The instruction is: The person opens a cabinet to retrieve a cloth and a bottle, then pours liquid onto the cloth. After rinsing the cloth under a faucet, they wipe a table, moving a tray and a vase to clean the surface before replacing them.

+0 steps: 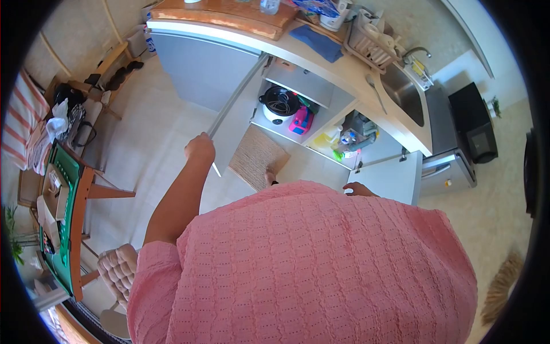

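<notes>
My left hand (pixel 200 149) is closed around the upper edge of a grey cabinet door (pixel 236 94), which stands swung open on the left. Inside the cupboard, a white slow cooker (pixel 276 117) with a black pot sits beside a pink-and-purple jug (pixel 301 120). My right hand (pixel 360 189) shows only partly past the pink shirt, fingers apart and empty, close to the open white right-hand door (pixel 392 175). In the right compartment stand several cleaning bottles (pixel 348 137).
Above the cupboard runs a counter (pixel 358 86) with a blue cloth (pixel 316 43), a dish rack (pixel 372 46) and a sink (pixel 404 92). A woven mat (pixel 258 157) lies on the floor. A green-topped table (pixel 69 172) stands left, a stove (pixel 450 172) right.
</notes>
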### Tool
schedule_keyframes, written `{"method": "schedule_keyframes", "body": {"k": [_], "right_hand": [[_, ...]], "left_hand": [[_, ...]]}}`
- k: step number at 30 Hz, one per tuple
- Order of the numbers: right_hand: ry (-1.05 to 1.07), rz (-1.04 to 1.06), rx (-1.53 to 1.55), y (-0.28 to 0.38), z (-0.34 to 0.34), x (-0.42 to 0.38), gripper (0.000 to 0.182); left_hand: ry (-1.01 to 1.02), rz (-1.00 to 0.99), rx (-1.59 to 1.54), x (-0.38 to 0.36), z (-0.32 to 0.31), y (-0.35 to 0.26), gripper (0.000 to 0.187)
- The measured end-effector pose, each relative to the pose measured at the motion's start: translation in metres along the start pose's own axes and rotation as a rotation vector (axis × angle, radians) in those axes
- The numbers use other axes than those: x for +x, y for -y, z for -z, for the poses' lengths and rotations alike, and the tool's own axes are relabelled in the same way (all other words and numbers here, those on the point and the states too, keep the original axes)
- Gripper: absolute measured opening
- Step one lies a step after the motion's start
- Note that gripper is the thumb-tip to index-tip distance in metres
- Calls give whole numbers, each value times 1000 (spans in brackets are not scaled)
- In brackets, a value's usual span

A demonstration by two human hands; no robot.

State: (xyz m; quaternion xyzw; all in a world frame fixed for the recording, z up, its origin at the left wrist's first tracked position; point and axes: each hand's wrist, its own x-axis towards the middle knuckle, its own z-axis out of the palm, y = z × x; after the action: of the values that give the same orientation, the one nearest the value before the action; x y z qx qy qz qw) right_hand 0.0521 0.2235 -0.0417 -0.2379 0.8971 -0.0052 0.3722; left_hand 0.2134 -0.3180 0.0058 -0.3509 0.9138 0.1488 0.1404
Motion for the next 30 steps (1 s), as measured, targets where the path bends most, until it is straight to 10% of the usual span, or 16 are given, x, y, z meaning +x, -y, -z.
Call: {"method": "schedule_keyframes", "body": {"k": [30], "right_hand": [[25, -165, 210, 8, -60, -22, 43]], "left_hand": [[-151, -177, 186, 21, -10, 27, 38]]}}
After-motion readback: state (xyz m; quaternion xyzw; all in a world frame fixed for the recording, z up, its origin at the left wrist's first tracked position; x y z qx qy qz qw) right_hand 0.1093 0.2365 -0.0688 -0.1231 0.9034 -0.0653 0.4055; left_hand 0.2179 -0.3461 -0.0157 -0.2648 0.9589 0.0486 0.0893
